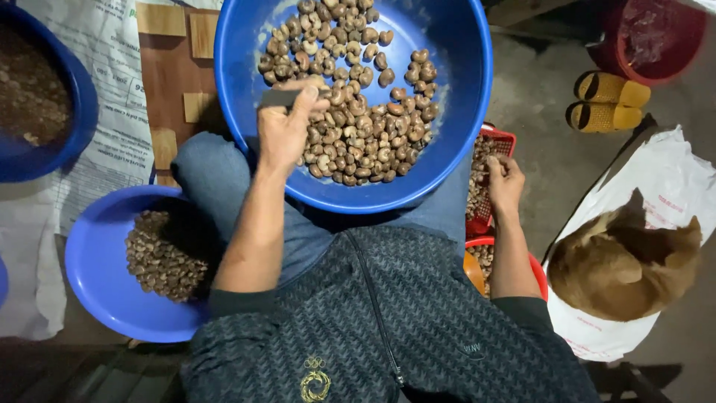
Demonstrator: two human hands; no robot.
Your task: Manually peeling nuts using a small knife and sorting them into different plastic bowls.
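A large blue basin (455, 112) rests on my lap, half full of brown cashew nuts (358, 112). My left hand (287, 127) is over the basin's left side, closed on a small dark knife (280, 97) and touching the nuts. My right hand (506, 183) hangs below the basin's right rim, above a red basket (507, 138) of nuts, with fingers curled around a nut. A smaller blue bowl (93, 276) holding shelled kernels (160, 254) sits by my left knee.
Another blue basin (71, 112) with brown material is at far left on a printed sack. A red bowl (537, 269) sits by my right hip. A cat (619, 261) lies on a white bag. Yellow slippers (608, 101) and a red bucket (656, 37) stand on the floor.
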